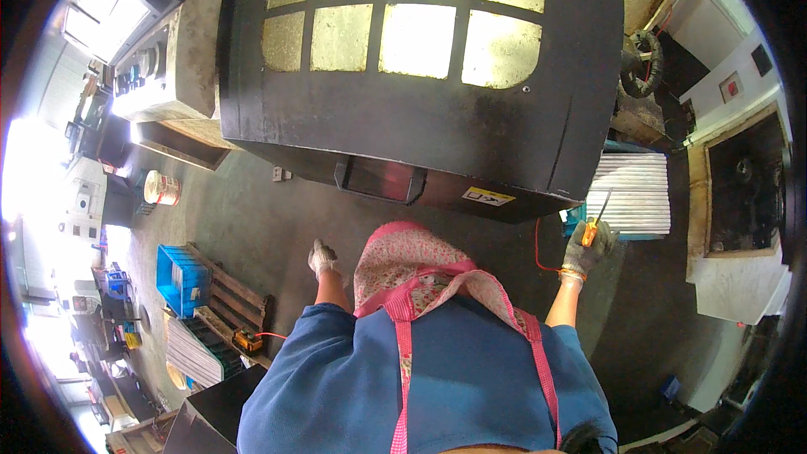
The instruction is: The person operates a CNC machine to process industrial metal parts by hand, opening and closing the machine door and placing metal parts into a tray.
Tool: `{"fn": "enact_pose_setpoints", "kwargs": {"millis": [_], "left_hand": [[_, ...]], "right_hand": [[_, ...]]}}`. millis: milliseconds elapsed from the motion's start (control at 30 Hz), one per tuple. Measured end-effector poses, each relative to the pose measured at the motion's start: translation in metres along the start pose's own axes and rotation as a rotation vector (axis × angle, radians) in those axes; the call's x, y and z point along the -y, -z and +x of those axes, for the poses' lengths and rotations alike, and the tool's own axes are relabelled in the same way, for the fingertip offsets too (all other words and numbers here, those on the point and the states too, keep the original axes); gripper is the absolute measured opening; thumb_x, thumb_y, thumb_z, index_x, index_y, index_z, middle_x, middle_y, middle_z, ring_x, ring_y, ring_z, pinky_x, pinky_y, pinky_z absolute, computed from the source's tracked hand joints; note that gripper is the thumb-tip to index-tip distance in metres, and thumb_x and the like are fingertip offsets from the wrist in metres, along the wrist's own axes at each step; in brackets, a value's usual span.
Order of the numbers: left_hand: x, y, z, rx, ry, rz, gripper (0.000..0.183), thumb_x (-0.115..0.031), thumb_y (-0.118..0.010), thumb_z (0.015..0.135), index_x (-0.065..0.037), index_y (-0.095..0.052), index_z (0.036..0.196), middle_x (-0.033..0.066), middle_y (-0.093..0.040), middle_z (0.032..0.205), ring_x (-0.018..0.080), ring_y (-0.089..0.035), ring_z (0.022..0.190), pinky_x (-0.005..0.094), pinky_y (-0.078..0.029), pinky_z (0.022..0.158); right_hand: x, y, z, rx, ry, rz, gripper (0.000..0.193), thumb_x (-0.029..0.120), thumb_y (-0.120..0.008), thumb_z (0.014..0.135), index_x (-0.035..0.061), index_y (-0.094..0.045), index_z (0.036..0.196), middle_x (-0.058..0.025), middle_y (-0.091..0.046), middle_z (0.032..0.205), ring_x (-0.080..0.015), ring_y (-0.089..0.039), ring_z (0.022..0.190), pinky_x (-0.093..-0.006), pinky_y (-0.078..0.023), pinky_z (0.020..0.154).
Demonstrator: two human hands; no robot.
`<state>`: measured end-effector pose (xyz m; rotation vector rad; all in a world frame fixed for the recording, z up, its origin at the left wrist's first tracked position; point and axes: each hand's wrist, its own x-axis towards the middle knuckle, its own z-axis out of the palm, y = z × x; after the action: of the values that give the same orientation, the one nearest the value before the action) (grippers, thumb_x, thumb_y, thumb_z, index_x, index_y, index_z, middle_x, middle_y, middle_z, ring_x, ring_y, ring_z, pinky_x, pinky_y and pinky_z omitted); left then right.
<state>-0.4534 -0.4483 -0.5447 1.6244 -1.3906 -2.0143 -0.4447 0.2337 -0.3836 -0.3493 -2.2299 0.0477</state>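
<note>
In my right hand point(582, 254), which wears a grey-white work glove, is an orange air blow gun point(590, 234) with a thin metal nozzle tilted upward. A thin red hose point(538, 254) loops beside that wrist. My left hand point(321, 257), also gloved, hangs over the floor to the left of my apron, its fingers drawn together with nothing visible in them. Ahead of me stands a large dark machine door point(378, 113) with lit window panes and a black handle point(380, 185); neither hand touches it.
Beyond my right hand lies a stack of pale long strips point(635, 193). To the left are a blue crate point(181, 279), a wooden pallet point(239, 303), another stack of strips point(193, 351), an orange tool point(246, 340) with a red line and a white bucket point(161, 188). A pale machine cabinet point(702, 273) stands far right.
</note>
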Motion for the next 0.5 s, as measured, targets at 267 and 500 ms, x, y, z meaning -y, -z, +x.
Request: {"fn": "enact_pose_setpoints", "kwargs": {"millis": [267,500], "left_hand": [[0.0,-0.004,-0.008,-0.045,-0.075,-0.09,0.021,-0.028,-0.063,0.101,-0.016,-0.056,0.086,0.0028,-0.052,0.066,0.0215,-0.048,0.053,0.0396,-0.04,0.052],[-0.01,-0.011,-0.032,-0.035,-0.1,-0.072,0.024,-0.032,-0.062,0.101,-0.016,-0.056,0.084,0.0031,-0.051,0.067,0.0211,-0.052,0.061,0.0411,-0.043,0.059]], "right_hand": [[0.001,0.003,0.002,0.004,0.017,-0.032,0.027,0.033,-0.072,0.099,0.0072,-0.067,0.104,-0.0125,-0.07,0.109,-0.0323,-0.068,0.109,-0.0597,-0.039,0.12],[0.004,0.004,0.003,-0.017,-0.008,0.028,0.026,0.034,-0.071,0.099,0.0087,-0.067,0.105,-0.0112,-0.07,0.105,-0.0317,-0.068,0.107,-0.0585,-0.039,0.12]]}}
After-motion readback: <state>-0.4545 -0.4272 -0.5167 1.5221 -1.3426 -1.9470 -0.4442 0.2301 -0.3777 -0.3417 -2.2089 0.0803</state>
